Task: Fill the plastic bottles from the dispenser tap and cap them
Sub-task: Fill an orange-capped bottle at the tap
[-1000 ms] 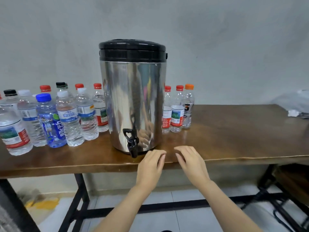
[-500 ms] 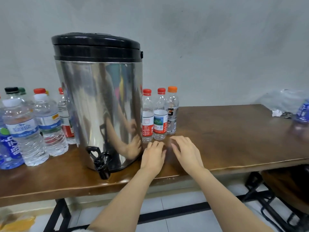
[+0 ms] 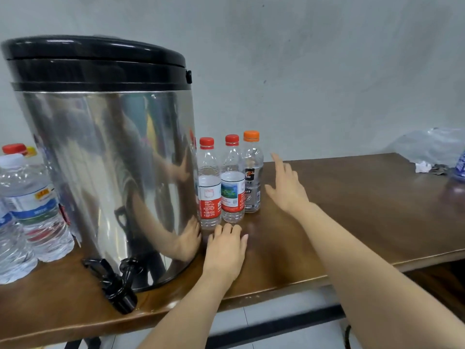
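Your left hand (image 3: 225, 250) lies flat on the table (image 3: 364, 210), fingers relaxed and holding nothing, just right of the steel dispenser (image 3: 108, 159). Its black tap (image 3: 118, 285) overhangs the table's front edge, probably so a bottle fits beneath. Just beyond your fingertips stand a red-capped bottle (image 3: 208, 187), a second red-capped bottle (image 3: 232, 187) and an orange-capped bottle (image 3: 252, 177), all clear, capped and seemingly empty. Your right hand (image 3: 286, 190) hovers spread beside the orange-capped bottle, apparently about to take it.
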`<state>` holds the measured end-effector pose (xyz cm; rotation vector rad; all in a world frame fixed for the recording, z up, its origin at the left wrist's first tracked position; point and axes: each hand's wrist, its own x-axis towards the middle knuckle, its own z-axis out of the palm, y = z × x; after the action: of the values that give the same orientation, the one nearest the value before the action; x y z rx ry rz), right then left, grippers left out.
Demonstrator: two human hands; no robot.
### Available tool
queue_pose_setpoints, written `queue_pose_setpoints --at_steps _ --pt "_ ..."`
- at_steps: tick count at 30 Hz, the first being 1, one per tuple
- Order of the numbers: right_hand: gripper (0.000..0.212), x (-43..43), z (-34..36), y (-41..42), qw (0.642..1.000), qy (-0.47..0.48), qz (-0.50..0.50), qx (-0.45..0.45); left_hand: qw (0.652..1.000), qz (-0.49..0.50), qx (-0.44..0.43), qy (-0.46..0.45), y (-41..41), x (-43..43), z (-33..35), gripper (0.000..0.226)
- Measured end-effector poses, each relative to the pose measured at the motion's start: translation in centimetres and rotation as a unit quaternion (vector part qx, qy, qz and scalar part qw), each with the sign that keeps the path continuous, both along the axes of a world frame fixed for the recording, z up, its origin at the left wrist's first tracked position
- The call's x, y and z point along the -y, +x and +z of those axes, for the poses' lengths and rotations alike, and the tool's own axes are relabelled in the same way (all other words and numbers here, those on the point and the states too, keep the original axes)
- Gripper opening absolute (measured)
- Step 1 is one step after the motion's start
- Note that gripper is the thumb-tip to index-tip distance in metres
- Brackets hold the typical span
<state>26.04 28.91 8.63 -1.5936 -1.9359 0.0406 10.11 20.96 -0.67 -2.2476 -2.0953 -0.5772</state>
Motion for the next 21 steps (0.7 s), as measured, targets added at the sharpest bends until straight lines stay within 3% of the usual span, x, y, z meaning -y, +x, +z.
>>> queue_pose_setpoints --at_steps 4,9,13,17,21 --pt "0.102 -2.0 4.2 -1.5 0.999 -0.003 0.035 -0.016 1.0 0.002 -0.013 -0.004 0.1 0.0 0.0 0.038" --pt "0.104 -3.7 7.1 -3.1 0.998 -0.017 0.057 0.011 1.0 0.003 -0.012 -0.009 0.2 0.2 0.2 0.038" --pt "0.071 -3.9 7.1 -3.0 0.997 -0.047 0.068 -0.01 1.0 0.004 -0.009 -0.017 0.1 0.2 0.3 0.038" --pt "0.034 -3.4 6.1 -3.1 0.99 0.024 0.082 -0.114 1.0 0.005 -0.012 -0.018 0.2 0.3 0.4 0.04" --pt "0.028 -2.5 6.1 -3.0 0.98 0.077 0.071 -0.169 1.0 0.008 -0.011 -0.019 0.2 0.3 0.4 0.04"
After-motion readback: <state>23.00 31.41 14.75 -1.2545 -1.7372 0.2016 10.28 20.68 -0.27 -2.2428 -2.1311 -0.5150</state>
